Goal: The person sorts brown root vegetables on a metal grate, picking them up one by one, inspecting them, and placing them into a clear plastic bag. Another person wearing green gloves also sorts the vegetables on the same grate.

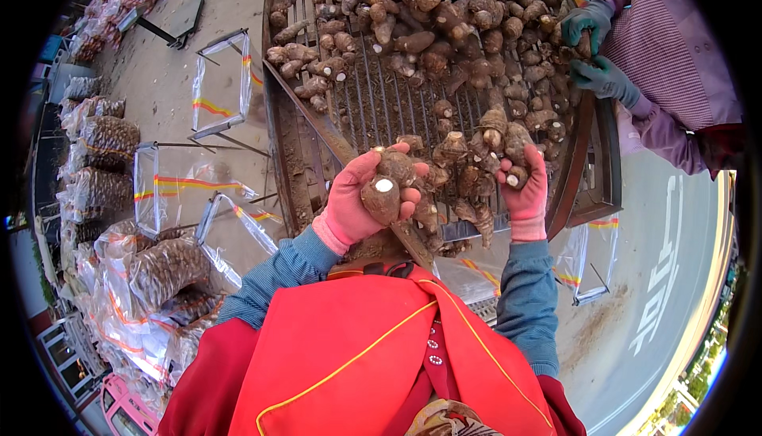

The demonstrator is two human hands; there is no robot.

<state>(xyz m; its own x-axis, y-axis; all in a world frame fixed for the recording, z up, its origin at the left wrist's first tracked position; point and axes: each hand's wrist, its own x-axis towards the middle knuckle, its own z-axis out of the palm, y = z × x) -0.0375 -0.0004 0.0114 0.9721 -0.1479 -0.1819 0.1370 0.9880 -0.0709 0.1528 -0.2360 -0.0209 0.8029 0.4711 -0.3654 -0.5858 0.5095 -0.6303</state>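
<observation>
My left hand point(357, 198), in a pink glove, is closed around brown taro corms point(382, 199), one showing a round white cut face. My right hand point(527, 192), gloved alike, has its fingers curled about a small taro corm point(515, 177) at the edge of the heap. Both hands are over the near end of a slatted metal sorting table point(405, 99). A large heap of taro point(440, 7) covers its far part, and smaller clusters lie between my hands. Soil and root bits lie on the slats.
A co-worker's gloved hands point(595, 49) handle taro at the table's right edge. Frames with clear plastic bags point(221, 87) stand at the left, another bag frame point(586, 257) at the right. Filled bags point(169, 269) are piled lower left. A slanting metal bar point(321, 129) crosses the table's left corner.
</observation>
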